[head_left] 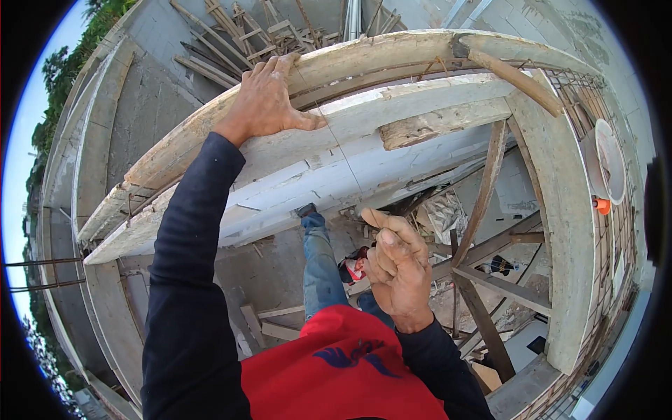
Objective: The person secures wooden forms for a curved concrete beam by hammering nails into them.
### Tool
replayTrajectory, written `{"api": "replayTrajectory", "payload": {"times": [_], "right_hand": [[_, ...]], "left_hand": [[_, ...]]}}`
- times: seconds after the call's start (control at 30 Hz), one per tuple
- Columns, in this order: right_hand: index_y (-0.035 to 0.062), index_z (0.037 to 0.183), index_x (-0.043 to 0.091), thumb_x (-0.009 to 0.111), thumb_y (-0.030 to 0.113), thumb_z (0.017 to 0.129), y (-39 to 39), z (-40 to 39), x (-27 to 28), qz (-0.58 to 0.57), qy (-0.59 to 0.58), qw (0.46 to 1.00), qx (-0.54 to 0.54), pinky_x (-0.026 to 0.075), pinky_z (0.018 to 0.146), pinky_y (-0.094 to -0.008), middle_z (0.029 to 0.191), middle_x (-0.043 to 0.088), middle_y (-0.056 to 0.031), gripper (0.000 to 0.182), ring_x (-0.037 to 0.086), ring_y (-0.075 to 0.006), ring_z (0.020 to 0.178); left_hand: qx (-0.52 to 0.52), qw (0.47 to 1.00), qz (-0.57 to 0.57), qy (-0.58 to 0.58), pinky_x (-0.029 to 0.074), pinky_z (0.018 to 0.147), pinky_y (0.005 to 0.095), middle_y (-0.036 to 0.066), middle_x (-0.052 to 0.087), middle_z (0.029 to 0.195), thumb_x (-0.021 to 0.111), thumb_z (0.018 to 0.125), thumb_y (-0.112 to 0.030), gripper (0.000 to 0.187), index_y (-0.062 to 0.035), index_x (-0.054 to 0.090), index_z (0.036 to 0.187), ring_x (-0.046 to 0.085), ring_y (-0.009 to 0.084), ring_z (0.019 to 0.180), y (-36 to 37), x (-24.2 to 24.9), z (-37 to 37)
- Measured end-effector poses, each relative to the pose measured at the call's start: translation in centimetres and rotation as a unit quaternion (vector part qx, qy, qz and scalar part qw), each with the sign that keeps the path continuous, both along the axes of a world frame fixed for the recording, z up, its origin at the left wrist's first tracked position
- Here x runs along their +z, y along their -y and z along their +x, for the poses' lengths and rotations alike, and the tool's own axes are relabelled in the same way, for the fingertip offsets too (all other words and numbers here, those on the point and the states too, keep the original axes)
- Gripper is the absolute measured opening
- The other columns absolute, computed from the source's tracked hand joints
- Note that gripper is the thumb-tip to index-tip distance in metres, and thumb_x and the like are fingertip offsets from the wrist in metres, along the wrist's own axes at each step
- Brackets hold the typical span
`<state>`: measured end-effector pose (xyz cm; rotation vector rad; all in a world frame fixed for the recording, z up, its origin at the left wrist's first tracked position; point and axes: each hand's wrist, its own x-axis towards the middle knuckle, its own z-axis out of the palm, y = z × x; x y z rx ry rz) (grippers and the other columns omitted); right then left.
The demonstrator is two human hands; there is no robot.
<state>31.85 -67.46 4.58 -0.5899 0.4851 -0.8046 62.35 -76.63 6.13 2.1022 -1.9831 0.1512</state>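
My left hand (262, 105) grips the top of the outer formwork board (364, 59), its fingers over the upper edge and the thumb stretched onto the inner board (392, 98). A thin line (341, 148), string or wire, runs from beside those fingers down toward my right hand (399, 269). That hand is raised over the drop with its fingers curled; the line seems to end in its pinch, though the exact hold is too fine to see. Further right, a hammer (514, 80) with a wooden handle lies across both boards.
A short wood block (444, 122) sits against the inner board. A white bucket (603, 161) stands on the rebar mesh (605, 280) at right. Diagonal timber braces (483, 189) cross the opening. Far below is another person (352, 266). Scrap lumber (245, 35) is piled beyond the wall.
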Motion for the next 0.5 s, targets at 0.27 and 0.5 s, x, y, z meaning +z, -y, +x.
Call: {"api": "replayTrajectory", "payload": {"times": [0.27,0.5], "right_hand": [[-0.0035,0.121,0.054,0.050,0.023,0.097,2.6,1.1,-12.3,-0.384,-0.282,0.869,-0.136,0.037,0.050,-0.0256,0.072,0.055,-0.0024,0.036,0.044,-0.0098,0.053],[0.0016,0.111,0.057,0.044,0.023,0.101,6.7,8.7,-18.6,-0.362,-0.354,0.851,-0.143,0.044,0.057,-0.0319,0.074,0.057,-0.0078,0.027,0.051,-0.0161,0.060]], "left_hand": [[-0.013,0.999,0.026,-0.018,0.029,0.105,0.0587,0.031,0.043,0.132,0.075,0.044,-0.072,0.122,-0.0035,0.038,0.139,0.038,0.0479,0.126,-0.2,0.5,-0.1],[-0.032,0.999,-0.011,0.026,0.030,0.104,0.0587,0.029,0.045,0.130,0.076,0.042,-0.071,0.119,-0.0045,0.043,0.136,0.039,0.0478,0.125,-0.1,-0.1,0.5]]}}
